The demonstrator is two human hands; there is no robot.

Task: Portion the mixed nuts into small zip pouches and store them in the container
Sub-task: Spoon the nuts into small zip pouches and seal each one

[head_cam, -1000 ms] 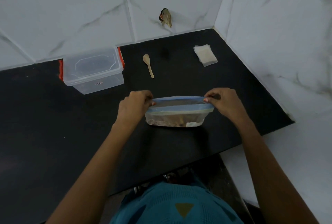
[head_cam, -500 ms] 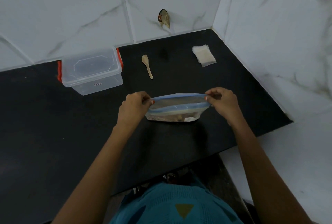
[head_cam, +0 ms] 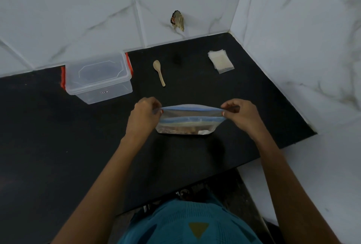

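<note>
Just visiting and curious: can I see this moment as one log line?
left hand pinches nut bag top corner | right hand pinches other corner | bag mouth apart | spoon, pouches, container untouched

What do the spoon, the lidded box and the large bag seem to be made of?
Spoon: probably wood or bamboo; pale tan, matte.
Box: clear rigid plastic, glossy, see-through walls, red clips.
Bag: thin flexible clear plastic film, blue zip strips; contents visible inside.

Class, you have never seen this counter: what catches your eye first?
The left hand and right hand pinch the ends of a blue-zipped bag of nuts on the counter. Behind it lie a spoon, a lidded clear box at left and small pouches at far right.
</note>
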